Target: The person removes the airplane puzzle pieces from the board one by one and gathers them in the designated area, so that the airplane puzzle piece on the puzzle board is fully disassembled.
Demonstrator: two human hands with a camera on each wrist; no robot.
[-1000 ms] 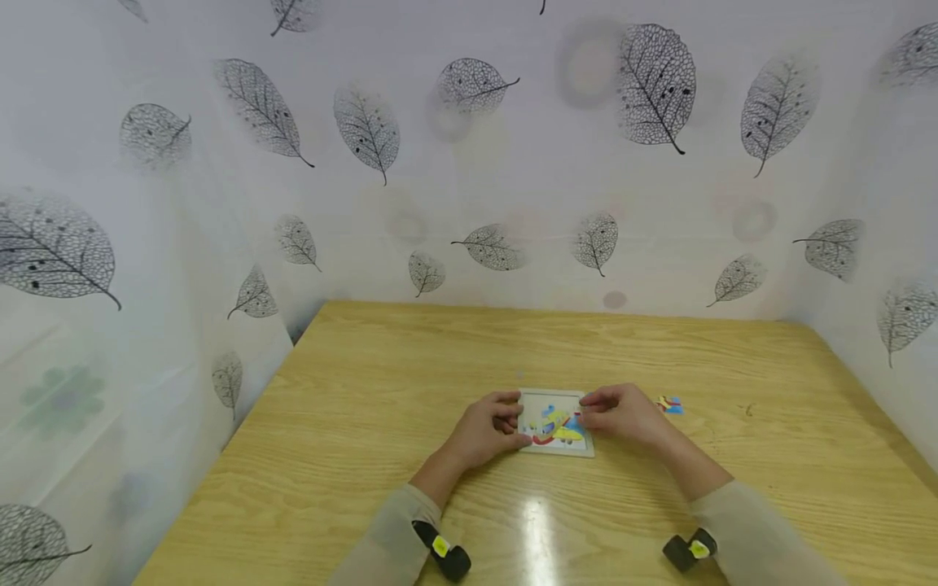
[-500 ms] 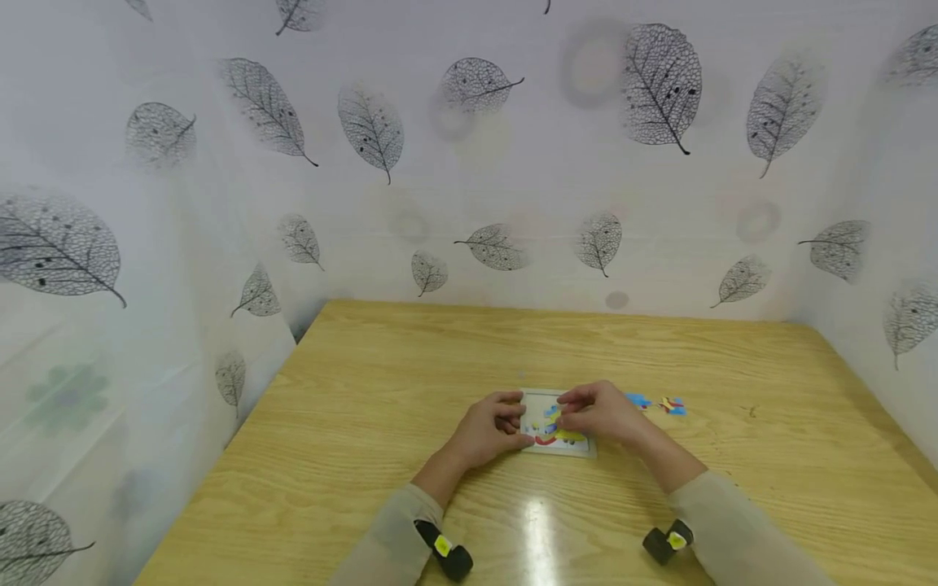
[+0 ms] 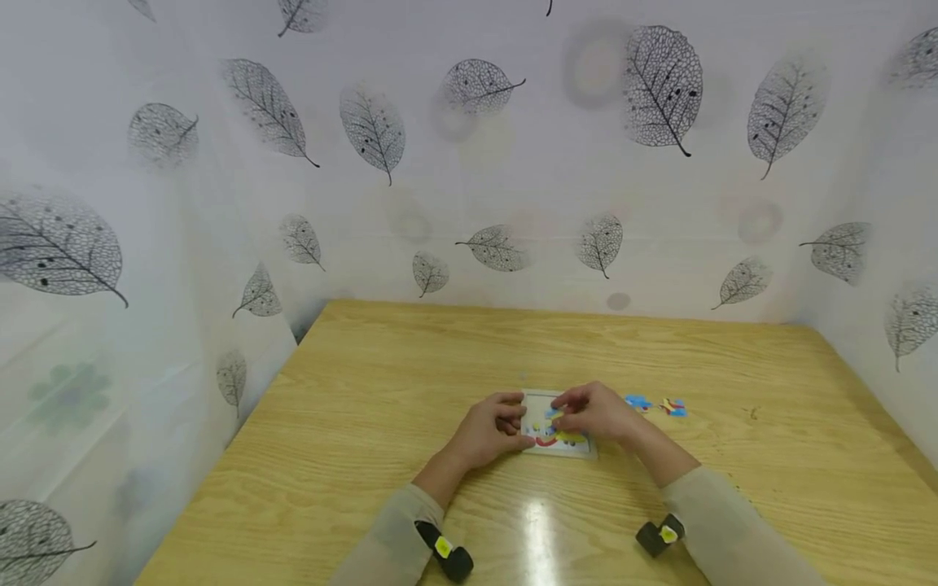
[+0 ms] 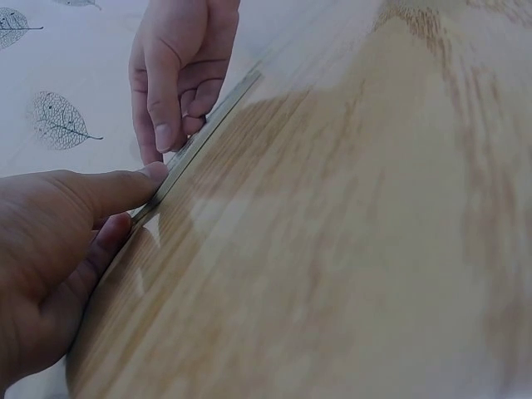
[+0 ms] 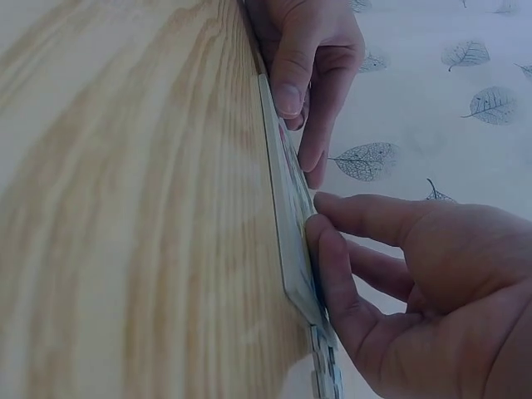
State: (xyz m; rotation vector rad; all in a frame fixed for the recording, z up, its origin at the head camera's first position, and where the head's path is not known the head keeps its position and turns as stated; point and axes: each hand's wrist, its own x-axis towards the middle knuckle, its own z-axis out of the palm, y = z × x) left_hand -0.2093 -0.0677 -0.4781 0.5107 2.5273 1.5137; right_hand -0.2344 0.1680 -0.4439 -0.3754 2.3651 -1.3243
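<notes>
A shallow white puzzle tray lies on the table, partly filled with jigsaw pieces in yellow, blue and red. My left hand holds the tray's left edge, its thumb over the near corner and its fingers along the side. Over the middle of the tray is my right hand, thumb and fingertips drawn together low over the pieces. They pinch a puzzle piece mostly hidden by the fingers; blue shows beside them. In the right wrist view, the fingertips meet at the tray's face.
A blue jigsaw piece and a blue, yellow and red one lie on the wooden table, right of the tray. Leaf-patterned cloth hangs behind the table and at both sides.
My right hand has moved left from the tray's right edge to over its middle, uncovering the blue loose piece. The left hand has stayed on the tray's left edge.
</notes>
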